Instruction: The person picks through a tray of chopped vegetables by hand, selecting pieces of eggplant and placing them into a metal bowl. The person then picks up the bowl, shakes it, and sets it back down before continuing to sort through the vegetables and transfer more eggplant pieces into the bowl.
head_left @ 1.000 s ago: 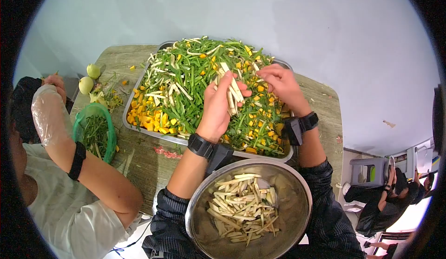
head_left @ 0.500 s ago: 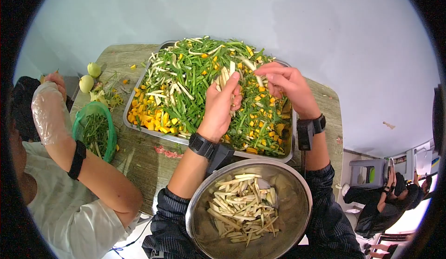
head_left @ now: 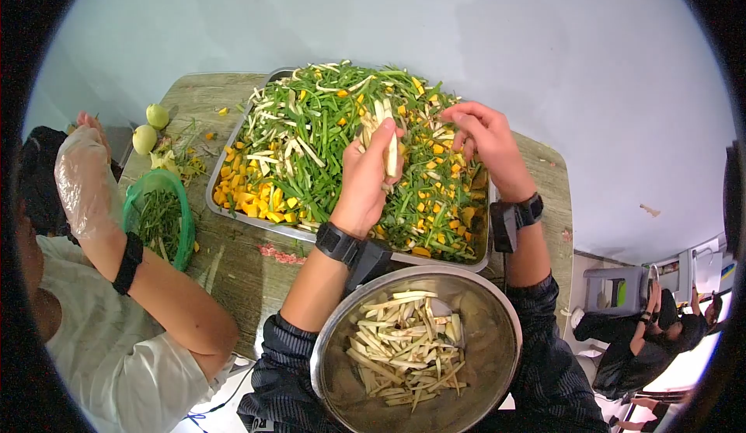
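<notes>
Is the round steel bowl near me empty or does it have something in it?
Partly filled: the round steel bowl holds pale vegetable strips covering its bottom only.

Dark pinstriped sleeves pushed up, blk wristbands w/ boxy units, bare hands [head_left: 365, 180]

place: food-prep kitchen | signs: heaped steel tray [head_left: 225, 170] of cut vegetables — steel bowl [head_left: 497, 332] — gloved co-worker [head_left: 81, 177]

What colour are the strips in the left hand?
Pale cream-white strips, pinched in the left hand; head view.
</notes>
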The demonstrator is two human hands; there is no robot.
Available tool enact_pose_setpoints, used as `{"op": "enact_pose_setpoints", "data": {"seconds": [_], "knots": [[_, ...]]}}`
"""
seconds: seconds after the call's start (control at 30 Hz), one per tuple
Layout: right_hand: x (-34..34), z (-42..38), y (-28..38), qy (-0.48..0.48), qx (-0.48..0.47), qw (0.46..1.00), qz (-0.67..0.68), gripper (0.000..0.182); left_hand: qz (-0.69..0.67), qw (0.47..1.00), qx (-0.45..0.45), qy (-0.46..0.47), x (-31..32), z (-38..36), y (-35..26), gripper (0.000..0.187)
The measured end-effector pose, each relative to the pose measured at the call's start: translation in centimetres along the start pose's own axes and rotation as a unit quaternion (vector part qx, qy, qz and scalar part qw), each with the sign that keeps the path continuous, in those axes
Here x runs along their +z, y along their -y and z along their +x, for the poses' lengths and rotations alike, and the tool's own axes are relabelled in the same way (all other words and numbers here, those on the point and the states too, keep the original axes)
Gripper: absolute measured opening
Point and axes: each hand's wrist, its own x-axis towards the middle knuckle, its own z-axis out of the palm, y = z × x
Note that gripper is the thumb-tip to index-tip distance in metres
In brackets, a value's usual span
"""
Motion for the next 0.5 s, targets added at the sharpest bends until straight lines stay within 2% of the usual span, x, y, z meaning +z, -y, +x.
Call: {"op": "enact_pose_setpoints", "data": {"seconds": [0.03,0.13,0.23,0.5], "knots": [[-0.1,0.3,-0.9,-0.052,0.001,0.999,-0.006,0.027,-0.003,1.0,0.002,0.01,0.0,0.0,0.0,0.031],[0.5,1.1,-3.5,-0.057,0.016,0.996,-0.065,0.029,-0.006,1.0,0.004,0.026,-0.3,0.3,0.3,0.032],[1.0,1.0,-3.9,-0.008,0.032,0.996,-0.078,0.032,-0.011,0.999,0.006,0.031,0.0,0.1,0.0,0.032],[1.0,1.4,-5.6,-0.014,0.013,0.987,-0.162,0.035,-0.025,0.999,-0.008,0.046,-0.1,-0.1,-0.1,0.029]]}}
